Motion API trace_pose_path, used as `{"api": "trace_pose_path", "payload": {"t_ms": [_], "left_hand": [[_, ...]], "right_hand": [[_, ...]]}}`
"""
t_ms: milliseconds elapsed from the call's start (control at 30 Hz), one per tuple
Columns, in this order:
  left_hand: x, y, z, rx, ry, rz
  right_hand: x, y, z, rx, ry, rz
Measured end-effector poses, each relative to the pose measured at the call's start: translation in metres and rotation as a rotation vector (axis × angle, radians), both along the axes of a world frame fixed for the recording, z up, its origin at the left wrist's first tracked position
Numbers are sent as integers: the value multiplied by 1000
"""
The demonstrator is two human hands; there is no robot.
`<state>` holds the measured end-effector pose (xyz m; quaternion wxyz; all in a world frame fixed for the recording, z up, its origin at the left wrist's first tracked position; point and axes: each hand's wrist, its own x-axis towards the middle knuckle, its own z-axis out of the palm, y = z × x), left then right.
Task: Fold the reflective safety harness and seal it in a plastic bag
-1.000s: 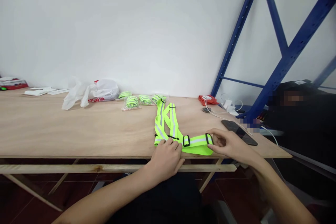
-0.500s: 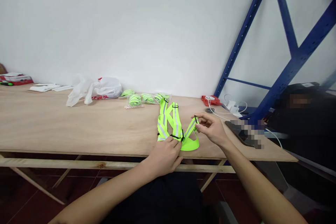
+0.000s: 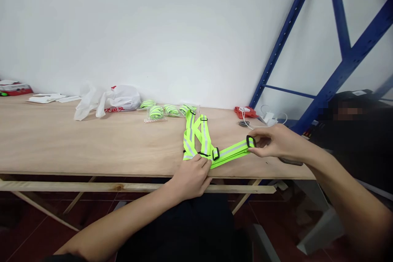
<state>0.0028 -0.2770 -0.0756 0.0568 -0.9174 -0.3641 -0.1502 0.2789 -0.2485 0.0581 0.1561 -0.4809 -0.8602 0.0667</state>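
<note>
A neon yellow-green reflective strap vest (image 3: 205, 137) with silver stripes and black buckles lies on the wooden table (image 3: 92, 143). My left hand (image 3: 192, 176) is closed on its lower band near the front edge, pressing it against the tabletop; the fingertips are partly hidden. To the right, my right hand (image 3: 272, 141) pinches the end of the side strap (image 3: 233, 151) at a black slide buckle (image 3: 251, 141). That strap is doubled and stretched nearly straight between my hands. Another black buckle (image 3: 215, 154) sits on the strap close to my left hand.
Several packed neon bundles (image 3: 156, 112) and a white plastic bag (image 3: 123, 98) sit along the wall. Back right are a red bundle (image 3: 245, 112), white cables and chargers (image 3: 268, 118). A blue metal frame (image 3: 276, 55) rises there, beside a person in dark clothing (image 3: 353, 143).
My right hand has moved right, drawing the side strap from a loose loop into a long stretched band. My left hand has stayed in place on the vest.
</note>
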Motion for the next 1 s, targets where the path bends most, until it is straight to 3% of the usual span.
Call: {"api": "trace_pose_path", "payload": {"t_ms": [167, 300, 467, 600, 700, 833, 1000], "left_hand": [[2, -3, -5, 8, -12, -13], [3, -5, -6, 15, -9, -7], [3, -8, -7, 25, -5, 11], [7, -11, -12, 65, -4, 39], [10, -14, -17, 87, 4, 59], [9, -16, -18, 89, 5, 33], [-18, -11, -10, -37, -198, -202]], "right_hand": [[-19, 0, 10, 49, 23, 58], [-70, 13, 6, 87, 159, 156], [-149, 35, -28, -12, 269, 250], [-187, 48, -69, -31, 296, 221], [-197, 52, -93, -89, 291, 186], [-197, 57, -110, -167, 321, 201], [-192, 59, -119, -133, 311, 272]]}}
